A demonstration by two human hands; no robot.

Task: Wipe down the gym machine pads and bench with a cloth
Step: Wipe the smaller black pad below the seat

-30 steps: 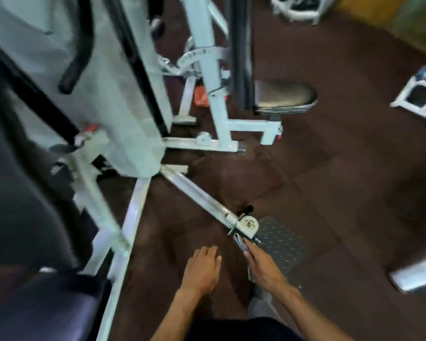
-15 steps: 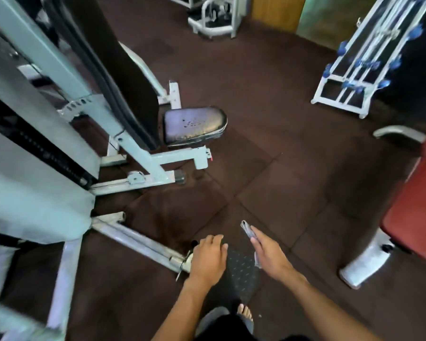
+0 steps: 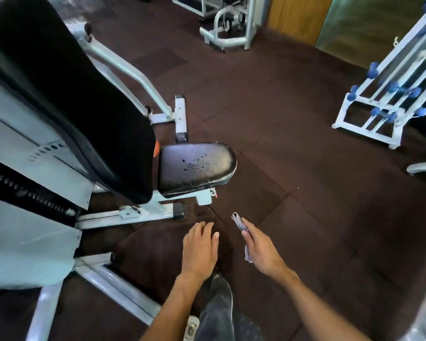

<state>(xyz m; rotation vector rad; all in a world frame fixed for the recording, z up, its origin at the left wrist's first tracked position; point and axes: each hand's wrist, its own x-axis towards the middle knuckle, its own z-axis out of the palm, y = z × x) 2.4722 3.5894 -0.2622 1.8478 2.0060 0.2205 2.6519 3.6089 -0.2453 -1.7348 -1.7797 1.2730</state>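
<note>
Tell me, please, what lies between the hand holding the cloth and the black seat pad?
Only bare dark floor mat shows in the head view between the right hand, with its cloth, and the seat pad.
</note>
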